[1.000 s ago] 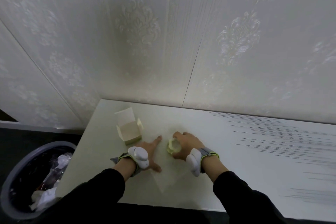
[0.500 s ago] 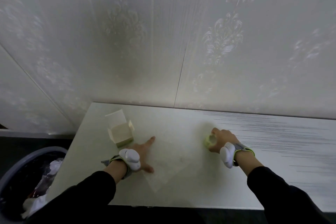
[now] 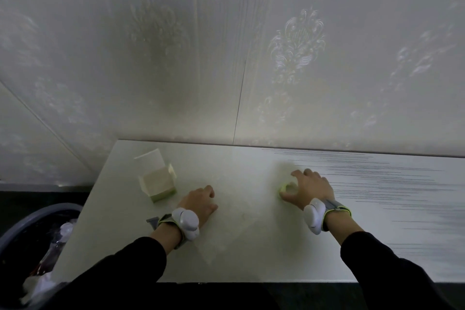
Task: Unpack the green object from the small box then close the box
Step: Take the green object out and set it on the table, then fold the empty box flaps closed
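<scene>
A small pale cardboard box stands on the white table at the left, its lid flap raised and its top open. My left hand rests on the table just right of the box, fingers curled, holding nothing and not touching it. Out in the middle of the table, my right hand is cupped over a small pale green object, which sits on the tabletop under my fingers. Both wrists wear white trackers on green-edged straps.
A grey waste bin with crumpled rubbish stands on the floor off the table's left edge. A patterned wall runs directly behind the table. The table's right part shows grey streaks.
My right hand has carried the green object rightward, away from my left hand and the box, down to the table's middle. My left hand's fingers have curled in.
</scene>
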Motion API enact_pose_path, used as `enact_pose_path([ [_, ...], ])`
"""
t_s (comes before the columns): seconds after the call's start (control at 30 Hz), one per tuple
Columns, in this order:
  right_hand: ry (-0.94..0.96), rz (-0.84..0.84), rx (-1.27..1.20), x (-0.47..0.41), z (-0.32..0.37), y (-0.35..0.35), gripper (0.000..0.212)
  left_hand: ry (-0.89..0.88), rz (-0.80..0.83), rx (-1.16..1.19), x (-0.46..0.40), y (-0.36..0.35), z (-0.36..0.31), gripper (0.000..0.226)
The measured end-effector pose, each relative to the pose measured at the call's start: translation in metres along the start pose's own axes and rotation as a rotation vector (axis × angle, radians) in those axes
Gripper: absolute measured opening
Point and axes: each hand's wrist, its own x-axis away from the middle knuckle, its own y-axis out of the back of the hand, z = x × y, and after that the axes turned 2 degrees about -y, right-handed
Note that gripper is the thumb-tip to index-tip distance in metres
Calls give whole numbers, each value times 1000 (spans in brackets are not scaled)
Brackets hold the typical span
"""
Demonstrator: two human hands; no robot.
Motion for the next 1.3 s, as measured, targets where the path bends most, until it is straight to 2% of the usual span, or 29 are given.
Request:
enact_pose_path([
  [0.1, 83, -42, -83, 7, 11, 4, 58, 30, 37, -28, -7, -1, -3, 15],
  [0.23, 292, 25, -162, 20, 37, 5, 52, 15, 122, -100, -10, -1, -5, 41],
  [0.33, 393, 28, -373, 29, 66, 4, 46, -40, 74, -17, -6, 0, -7, 36],
  [0.4, 412, 65, -512, 34, 86, 4, 42, -83, 34, 133, -2, 5, -9, 25],
  [0.53, 384, 218, -806, 38, 117, 6, 35, -110, -13, 663, 5, 29, -17, 21],
  [0.67, 318, 311, -1030, 35, 137, 13, 36, 9, -174, 1118, 5, 58, -17, 19],
  [0.77, 325, 361, -1139, 36, 150, 15, 40, 110, -289, 1228, 3, 73, -5, 25],
  [0.87, 342, 301, -1082, 37, 167, 14, 38, 145, -349, 1240, 8, 83, 8, 26],
  [0.97, 271, 224, -952, 35, 187, 12, 19, 182, -397, 1171, 18, 94, 24, 22],
  [1.07, 235, 211, -844, 35, 204, 14, 13, 246, -609, 959, 26, 112, 58, 20],
  [1.13, 247, 185, -737, 35, 212, 19, 16, 310, -766, 826, 32, 123, 79, 7],
  [1.17, 265, 175, -698, 35, 216, 20, 15, 338, -799, 761, 34, 126, 88, 10],
  [1.23, 293, 171, -627, 35, 225, 23, 16, 346, -712, 664, 37, 124, 105, 38],
  [1.3, 303, 166, -550, 36, 236, 23, 20, 312, -522, 565, 38, 116, 116, 57],
])
